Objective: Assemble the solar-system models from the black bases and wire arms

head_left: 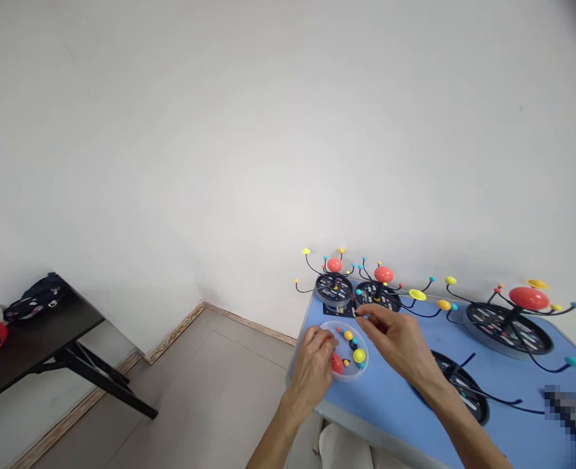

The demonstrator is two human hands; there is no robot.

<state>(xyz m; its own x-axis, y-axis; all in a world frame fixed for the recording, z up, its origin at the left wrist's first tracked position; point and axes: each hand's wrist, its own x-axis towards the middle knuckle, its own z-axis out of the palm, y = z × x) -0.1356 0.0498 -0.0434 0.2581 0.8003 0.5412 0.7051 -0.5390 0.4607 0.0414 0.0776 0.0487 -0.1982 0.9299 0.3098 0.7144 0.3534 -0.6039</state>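
Note:
A round clear plastic bowl [365, 342] sits near the left end of the blue table, holding a red ball-like piece [337, 363], a yellow ball [359, 355] and several smaller coloured balls. My left hand [316, 358] is over its left side, fingers bent down inside the rim; whatever they grip is hidden. Just above the bowl's right edge, my right hand [390, 335] has thumb and forefinger pinched together, with a tiny dark bit at the tips that is too small to name. Under my right forearm lies a partly built solar system model [464, 384] with a black round base and bare curved rods.
Three assembled solar system models, one left [334, 290], one middle [384, 275] and one right [528, 298], stand along the wall, their thin arms sticking out. A dark card [337, 311] lies under the left one. A black table [73, 312] with a dark pouch [36, 299] is far left.

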